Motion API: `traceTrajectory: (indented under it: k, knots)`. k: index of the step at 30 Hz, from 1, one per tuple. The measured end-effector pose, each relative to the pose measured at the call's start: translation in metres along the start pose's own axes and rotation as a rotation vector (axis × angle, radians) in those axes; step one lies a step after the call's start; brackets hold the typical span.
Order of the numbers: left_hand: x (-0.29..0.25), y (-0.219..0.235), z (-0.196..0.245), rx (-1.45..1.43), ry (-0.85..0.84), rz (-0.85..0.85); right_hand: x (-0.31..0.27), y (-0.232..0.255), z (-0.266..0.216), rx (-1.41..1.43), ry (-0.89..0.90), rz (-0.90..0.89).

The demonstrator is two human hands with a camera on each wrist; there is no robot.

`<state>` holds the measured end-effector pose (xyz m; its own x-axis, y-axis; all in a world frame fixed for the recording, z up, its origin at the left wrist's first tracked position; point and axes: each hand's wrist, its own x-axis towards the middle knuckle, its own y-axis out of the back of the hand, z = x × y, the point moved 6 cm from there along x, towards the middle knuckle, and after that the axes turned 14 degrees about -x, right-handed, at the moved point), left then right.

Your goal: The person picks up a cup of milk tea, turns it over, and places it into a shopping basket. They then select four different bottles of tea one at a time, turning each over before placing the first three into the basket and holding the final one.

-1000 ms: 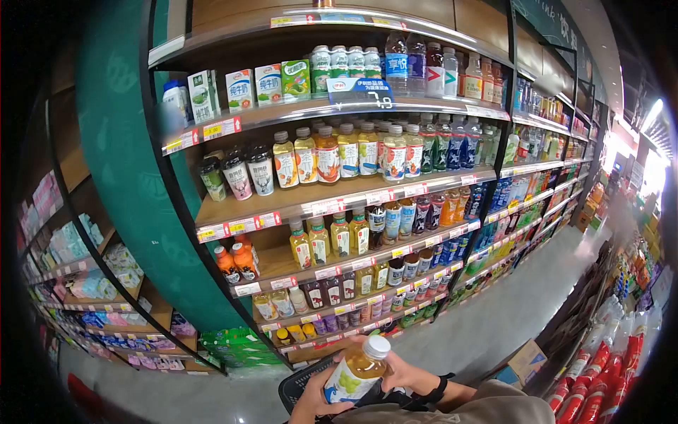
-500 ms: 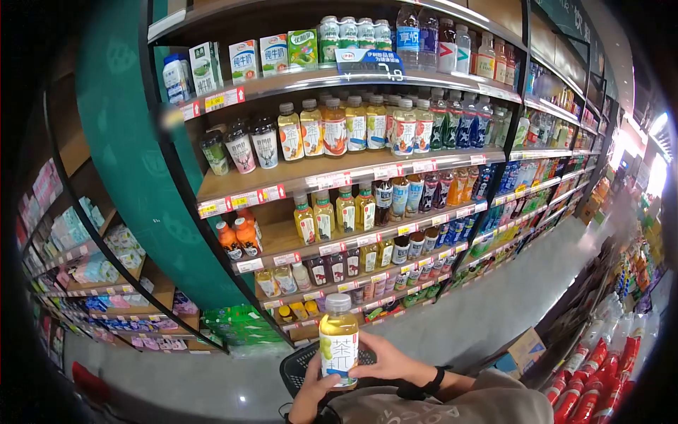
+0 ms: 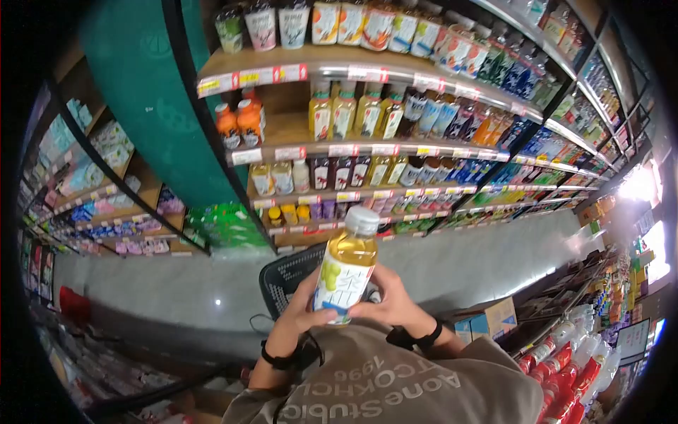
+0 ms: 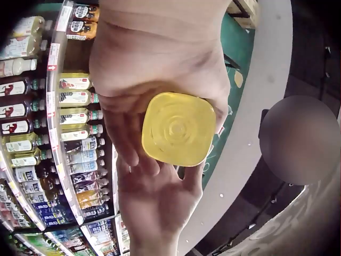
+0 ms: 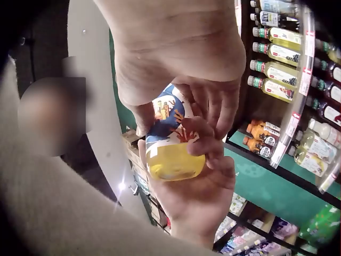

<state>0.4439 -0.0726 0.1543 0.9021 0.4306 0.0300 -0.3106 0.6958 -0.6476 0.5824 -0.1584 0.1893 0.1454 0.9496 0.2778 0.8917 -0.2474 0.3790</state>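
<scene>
A clear bottle of yellow tea (image 3: 344, 272) with a white cap and a white label showing green grapes is held up in front of my chest, tilted slightly to the right. My left hand (image 3: 302, 311) grips its lower left side with the thumb across the label. My right hand (image 3: 390, 300) wraps round its right side and back. From below, the left wrist view shows the bottle's square yellow base (image 4: 178, 128) between both palms. In the right wrist view the bottle (image 5: 169, 146) sits between my right hand (image 5: 205, 106) and my left hand (image 5: 200, 186).
Drink shelves (image 3: 367, 148) full of bottles run ahead and to the right, with price tags on their edges. A black shopping basket (image 3: 281, 277) sits just behind the bottle. A green pillar (image 3: 148, 106) stands at the left, a cardboard box (image 3: 487, 321) and red bottles (image 3: 579, 374) at the right.
The head view has tipped downward, so the shelves have slid up the frame. The bottle, upright half a second ago, now leans to the right and sits higher in view, still in both hands.
</scene>
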Motion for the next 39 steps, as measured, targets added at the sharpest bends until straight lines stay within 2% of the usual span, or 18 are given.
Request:
traceTrajectory:
  k: [4,7,8,11,12,15,18,22,27,28,30,31,33,36,39]
  knots:
    - [-0.013,-0.010,0.020,0.003,-0.059,0.166,0.002,-0.010,0.005,0.023,-0.006,-0.007]
    - [-0.009,0.007,0.020,0.285,-0.116,0.008,0.002,-0.009,0.026,0.043,-0.060,-0.070]
    - [-0.009,0.009,0.024,0.360,-0.158,-0.017,0.003,-0.010,0.028,0.178,-0.081,-0.048]
    - [-0.019,0.003,0.045,0.749,-0.250,0.013,0.015,-0.011,0.022,0.460,-0.116,-0.032]
    - [-0.023,0.003,0.050,0.821,-0.316,0.035,0.021,-0.009,0.012,0.388,-0.077,-0.031]
    - [-0.035,0.003,0.063,1.080,-0.427,0.051,0.027,-0.007,0.005,0.543,0.006,-0.047]
    - [-0.048,0.005,0.072,1.193,-0.400,0.090,0.027,-0.013,0.017,0.451,-0.048,-0.047]
    - [-0.063,0.012,0.078,1.102,-0.418,0.187,0.023,-0.022,0.017,0.332,-0.119,-0.123]
    - [-0.085,0.017,0.090,1.289,-0.385,0.099,0.017,-0.033,0.021,0.121,-0.158,-0.367]
    - [-0.090,0.017,0.090,1.317,-0.399,0.088,0.015,-0.034,0.025,-0.075,-0.113,-0.460]
    - [-0.093,0.021,0.092,1.374,-0.392,0.058,0.017,-0.041,0.021,-0.081,-0.108,-0.496]
    - [-0.095,0.021,0.096,1.360,-0.391,0.069,0.018,-0.043,0.017,0.002,-0.161,-0.502]
    - [-0.099,0.020,0.096,1.327,-0.352,0.094,0.020,-0.048,0.017,-0.072,-0.067,-0.510]
    - [-0.104,0.026,0.095,1.227,-0.374,0.117,0.029,-0.054,-0.004,-0.139,-0.064,-0.573]
    - [-0.105,0.033,0.095,1.163,-0.378,0.146,0.035,-0.055,-0.006,-0.194,0.011,-0.552]
